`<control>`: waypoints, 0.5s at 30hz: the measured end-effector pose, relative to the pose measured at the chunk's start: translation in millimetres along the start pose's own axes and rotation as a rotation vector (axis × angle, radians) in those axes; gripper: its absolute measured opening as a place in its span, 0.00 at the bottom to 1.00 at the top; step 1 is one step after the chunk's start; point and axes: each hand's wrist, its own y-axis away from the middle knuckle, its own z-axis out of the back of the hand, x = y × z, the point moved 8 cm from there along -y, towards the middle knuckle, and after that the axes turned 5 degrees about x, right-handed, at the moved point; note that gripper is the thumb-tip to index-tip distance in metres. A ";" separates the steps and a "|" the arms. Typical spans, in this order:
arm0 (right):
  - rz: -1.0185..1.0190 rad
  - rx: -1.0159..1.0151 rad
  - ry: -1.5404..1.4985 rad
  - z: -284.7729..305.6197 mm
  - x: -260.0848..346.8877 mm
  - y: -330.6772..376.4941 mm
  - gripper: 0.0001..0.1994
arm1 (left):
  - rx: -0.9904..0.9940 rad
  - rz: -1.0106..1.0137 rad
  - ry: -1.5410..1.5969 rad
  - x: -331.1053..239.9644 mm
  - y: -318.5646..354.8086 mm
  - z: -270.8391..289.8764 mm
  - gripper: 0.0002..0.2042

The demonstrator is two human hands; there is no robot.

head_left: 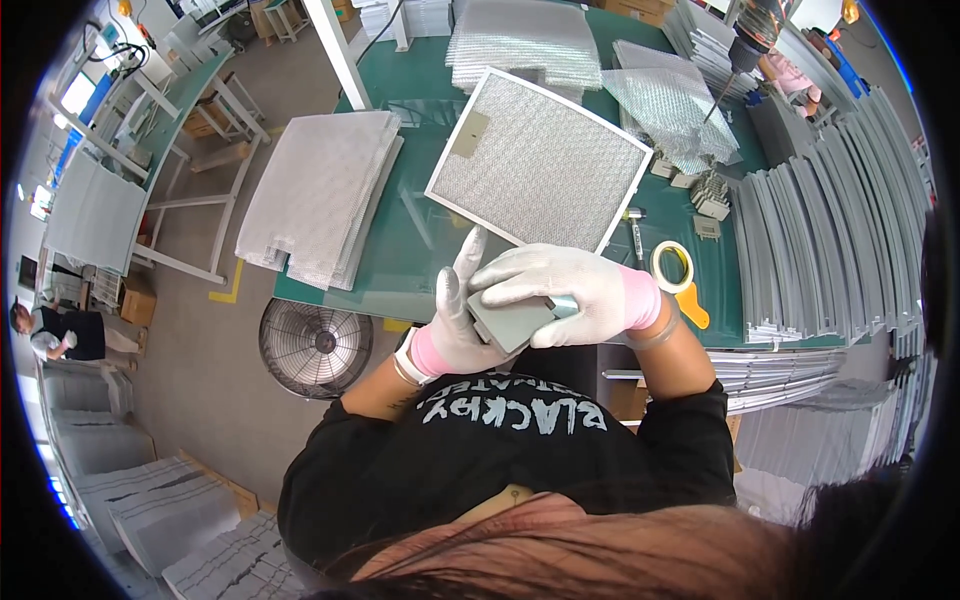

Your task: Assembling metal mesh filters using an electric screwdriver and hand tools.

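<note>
Both my hands, in white gloves with pink cuffs, are close to my body at the front edge of the green table. Between them is a small flat grey plate (508, 322), perhaps a stack of such plates. My left hand (458, 325) grips it from the left, with its fingers pointing up. My right hand (565, 290) lies over its top, fingers curled round the far side and thumb near the right edge. Just beyond my hands a mesh filter panel (550, 155) in a thin white frame lies askew. A small beige-grey plate (470, 134) sits on its left part.
Right of the panel lie a small hammer-like tool (637, 235), a tape roll (672, 266), a yellow-orange scraper (692, 306) and small grey plates (710, 195). A power screwdriver (752, 45) hangs above. Mesh sheets (315, 185) stand left, grey frames (820, 240) right, a floor fan (317, 347) below.
</note>
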 end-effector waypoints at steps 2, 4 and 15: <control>-0.013 -0.014 -0.008 0.7 1.0 -0.1 0.28 | -0.055 -0.039 0.064 -1.9 -3.1 4.3 0.66; -0.026 -0.030 -0.016 2.6 2.5 -0.1 0.28 | -0.022 -0.026 0.076 -1.2 -7.4 7.5 0.63; -0.071 -0.063 0.026 8.0 -0.2 6.8 0.27 | -0.010 -0.031 0.275 4.7 -8.8 4.5 0.42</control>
